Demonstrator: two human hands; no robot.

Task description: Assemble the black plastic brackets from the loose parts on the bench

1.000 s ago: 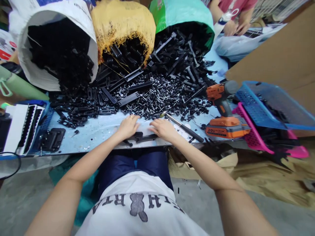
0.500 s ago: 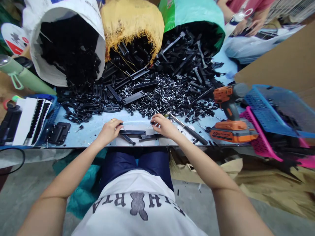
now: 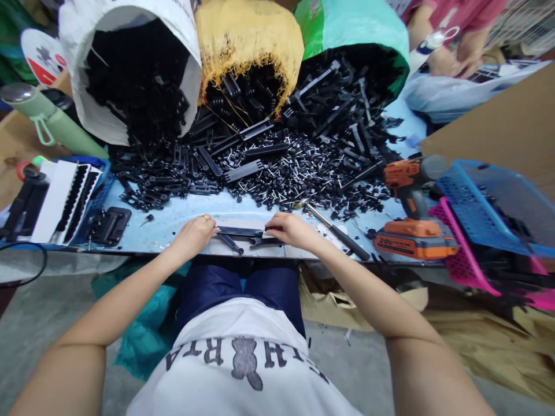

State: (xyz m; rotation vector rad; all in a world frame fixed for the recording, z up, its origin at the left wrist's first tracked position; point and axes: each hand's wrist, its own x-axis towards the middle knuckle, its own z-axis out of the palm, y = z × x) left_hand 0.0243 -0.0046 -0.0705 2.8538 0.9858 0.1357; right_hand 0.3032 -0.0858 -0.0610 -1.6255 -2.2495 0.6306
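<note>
A long black plastic bar (image 3: pixel 239 231) lies crosswise near the table's front edge. My left hand (image 3: pixel 198 233) is pinched at the bar's left end, on a small black-headed pin mostly hidden by the fingers. At the right end, my right hand (image 3: pixel 291 230) pinches another such pin, its dark head (image 3: pixel 266 229) just showing at the fingertips. Two black wrench-shaped parts lie close by: one slanted (image 3: pixel 230 243) below the bar, the other with an open jaw (image 3: pixel 256 242) partly under my right hand.
Behind my hands spreads a heap of black-headed pins (image 3: pixel 299 173), below a white sack (image 3: pixel 194 86), a yellow sack (image 3: pixel 251 34) and a green sack (image 3: pixel 364 23). A hammer (image 3: pixel 338 231), an orange drill (image 3: pixel 416 228) and a blue basket (image 3: pixel 481 202) stand right. Another person's hands (image 3: pixel 455 62) are farther back.
Both hands have come down to the bar's ends with the pins, whose metal shanks showed before and are now hidden. The whole view has shifted slightly.
</note>
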